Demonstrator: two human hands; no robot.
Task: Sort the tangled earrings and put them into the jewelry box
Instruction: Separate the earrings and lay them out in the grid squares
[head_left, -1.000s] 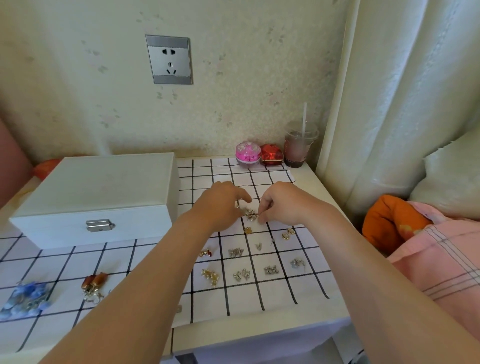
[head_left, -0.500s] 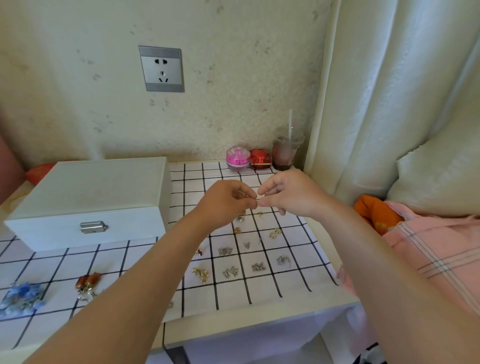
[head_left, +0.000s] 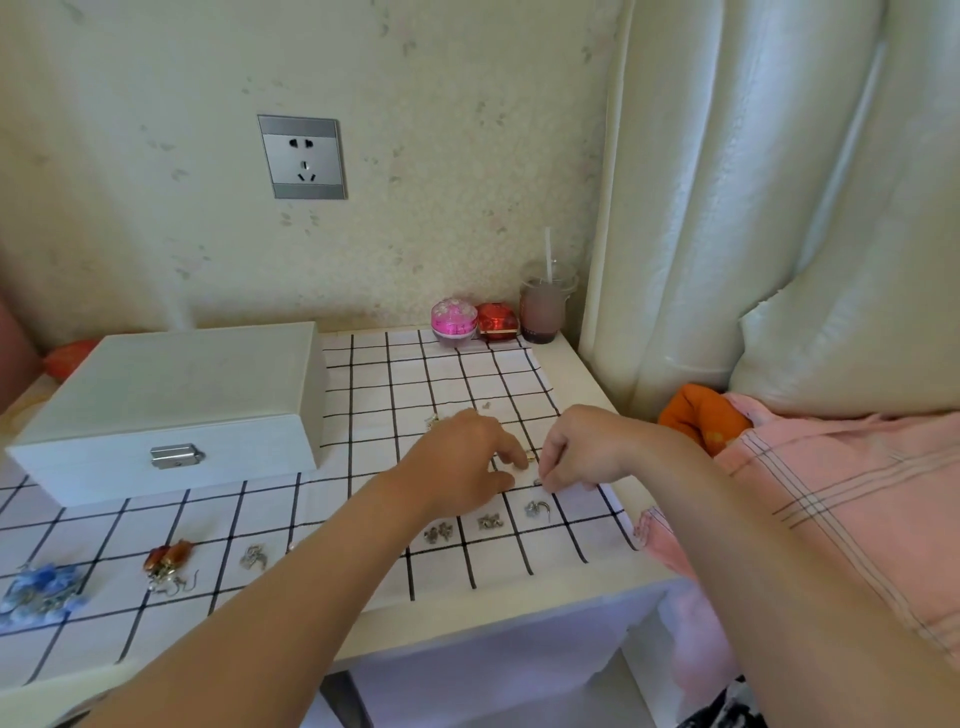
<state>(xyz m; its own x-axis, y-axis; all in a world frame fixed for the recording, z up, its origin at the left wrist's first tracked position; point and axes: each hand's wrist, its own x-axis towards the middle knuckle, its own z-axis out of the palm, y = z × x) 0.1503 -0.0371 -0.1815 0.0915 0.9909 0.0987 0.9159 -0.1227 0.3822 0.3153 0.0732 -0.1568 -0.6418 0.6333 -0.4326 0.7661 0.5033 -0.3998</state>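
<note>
A checked cloth (head_left: 363, 395) is spread over the table, and the closed white jewelry box (head_left: 171, 405) is set at its back left. The left hand (head_left: 467, 462) and right hand (head_left: 582, 452) are held at the cloth, fingers curled; whether anything is pinched cannot be told. A small gold earring (head_left: 530, 459) is seen between their fingertips, and other earrings (head_left: 490, 521) are laid in the squares just nearer.

wall socket (head_left: 302, 157) | pink tin (head_left: 453, 321) beside red tin (head_left: 497, 321) | straw cup (head_left: 545, 306) | checked cloth (head_left: 441, 374) | curtain (head_left: 727, 182)

White rectangular jewelry box (head_left: 171, 395): matt, smooth, painted-wood look; silver clasp (head_left: 176, 456) polished metal. Counter (head_left: 519, 608) covered by matt white black-gridded cloth (head_left: 436, 384). Small silver earrings (head_left: 537, 509): shiny metal. Clear lidded cup (head_left: 545, 306): glossy plastic. Cream curtain (head_left: 727, 208): satin sheen.
</note>
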